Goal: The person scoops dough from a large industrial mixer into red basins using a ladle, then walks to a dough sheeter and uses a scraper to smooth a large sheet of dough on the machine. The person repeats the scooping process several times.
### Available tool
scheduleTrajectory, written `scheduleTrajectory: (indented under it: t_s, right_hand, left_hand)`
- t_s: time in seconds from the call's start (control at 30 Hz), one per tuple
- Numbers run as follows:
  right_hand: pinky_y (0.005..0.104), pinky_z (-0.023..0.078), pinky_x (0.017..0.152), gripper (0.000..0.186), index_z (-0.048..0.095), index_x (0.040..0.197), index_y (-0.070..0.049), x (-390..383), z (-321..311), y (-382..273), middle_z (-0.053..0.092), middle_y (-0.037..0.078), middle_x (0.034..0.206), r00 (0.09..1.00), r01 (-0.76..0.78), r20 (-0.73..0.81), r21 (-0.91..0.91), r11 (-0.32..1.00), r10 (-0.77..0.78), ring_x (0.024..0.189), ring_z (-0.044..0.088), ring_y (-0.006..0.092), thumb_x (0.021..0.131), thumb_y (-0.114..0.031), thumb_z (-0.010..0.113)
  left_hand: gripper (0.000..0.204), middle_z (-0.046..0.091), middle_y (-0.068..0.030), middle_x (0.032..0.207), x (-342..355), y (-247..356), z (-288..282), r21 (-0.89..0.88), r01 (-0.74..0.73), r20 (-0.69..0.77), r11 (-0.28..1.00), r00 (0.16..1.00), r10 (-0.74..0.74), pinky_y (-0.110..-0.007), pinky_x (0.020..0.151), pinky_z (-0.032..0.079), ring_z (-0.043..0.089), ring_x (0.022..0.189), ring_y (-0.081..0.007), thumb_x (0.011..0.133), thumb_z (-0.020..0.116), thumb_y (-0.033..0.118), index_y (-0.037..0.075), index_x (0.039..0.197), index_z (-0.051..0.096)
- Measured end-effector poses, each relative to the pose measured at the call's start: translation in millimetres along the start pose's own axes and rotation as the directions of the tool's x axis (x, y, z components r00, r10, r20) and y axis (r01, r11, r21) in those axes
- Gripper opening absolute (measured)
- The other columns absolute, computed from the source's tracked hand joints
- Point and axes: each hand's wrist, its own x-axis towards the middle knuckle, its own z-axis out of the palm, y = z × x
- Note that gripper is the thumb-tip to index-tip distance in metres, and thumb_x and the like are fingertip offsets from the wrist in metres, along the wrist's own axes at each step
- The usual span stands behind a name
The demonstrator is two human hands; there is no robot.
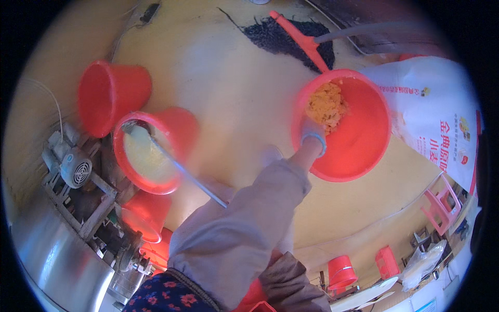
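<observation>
My left hand (313, 134), in a glove with a blue cuff, reaches into a red basin (366, 151) at centre right. It is at the edge of a lumpy orange-yellow mass (326, 104); its fingers are blurred and hidden. My right hand is not visible. To the left, a red bucket (179, 125) holds pale yellow liquid (140, 156), with a long metal-handled tool (192, 177) dipping into it. The handle's upper end disappears behind my grey sleeve.
Other red buckets (112, 93) stand left, beside a motorised machine (75, 169) and a steel drum (57, 249). Behind the basin lie a red-handled tool (299, 36) and dark debris (265, 39). A white sack (426, 114) and pink stool (444, 205) are right.
</observation>
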Motion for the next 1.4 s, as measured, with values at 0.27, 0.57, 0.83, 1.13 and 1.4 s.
scheduleTrajectory:
  t_s: [0.27,0.57,0.83,1.13,1.4]
  right_hand:
    - [0.0415,0.044,0.088,0.042,0.049,0.122,-0.009,63.0,70.3,2.9,0.06,0.02,0.106,0.91,0.323,0.208,0.182,0.929,-0.358,0.104,0.055,0.0359,0.082,-0.021,0.053]
    - [0.0474,0.047,0.076,0.039,0.044,0.119,-0.004,7.5,59.1,-232.1,0.058,0.025,0.097,0.946,-0.139,0.159,-0.586,0.798,0.282,0.088,0.058,0.0425,0.085,-0.02,0.052]
    - [0.0475,0.049,0.061,0.053,0.027,0.13,0.001,-69.9,85.1,-350.9,0.058,0.026,0.08,0.985,0.035,0.086,-0.948,0.315,0.148,0.07,0.061,0.0399,0.082,-0.008,0.048]
    - [0.0224,0.033,0.031,0.018,0.048,0.096,-0.005,-19.3,89.8,-460.6,0.051,0.004,0.065,0.664,-0.658,0.47,-0.002,0.753,0.581,0.041,0.046,0.0078,0.088,-0.021,0.052]
    - [0.0207,0.031,0.035,0.012,0.054,0.079,0.003,106.9,123.4,-562.3,0.053,0.009,0.066,0.52,-0.518,0.415,-0.541,0.662,0.746,0.043,0.04,0.0067,0.08,-0.01,0.054]
  left_hand:
    - [0.028,0.057,-0.0089,0.089,-204.1,-81.8,-179.3,-0.6,-0.229,-0.36,0.767,0.933,-0.003,-0.031,0.071,0.048,0.057,0.08,-0.0176,0.082,0.059,0.011,0.003,0.108,0.05]
    - [0.032,0.058,-0.0127,0.091,-287.7,-239.1,-321.1,-0.979,-0.043,0.07,-0.199,0.847,-0.527,-0.039,0.072,0.05,0.058,0.084,-0.022,0.09,0.054,0.033,0.004,0.1,0.05]
    - [0.025,0.055,-0.0081,0.076,-329.7,-219.0,-372.9,-0.566,0.02,0.058,-0.824,0.998,-0.016,-0.035,0.058,0.049,0.056,0.069,-0.0205,0.093,0.048,0.029,0.006,0.087,0.05]
    - [0.019,0.049,-0.0052,0.063,-338.6,-254.3,-424.9,-0.418,-0.116,0.11,-0.901,0.978,-0.177,-0.03,0.051,0.047,0.052,0.056,-0.0181,0.092,0.049,0.02,0.007,0.079,0.047]
    - [0.018,0.051,-0.0068,0.064,-278.4,-274.2,-481.0,-0.09,-0.334,0.366,-0.938,0.865,-0.343,-0.037,0.061,0.049,0.051,0.057,-0.021,0.093,0.041,0.019,0.009,0.08,0.05]
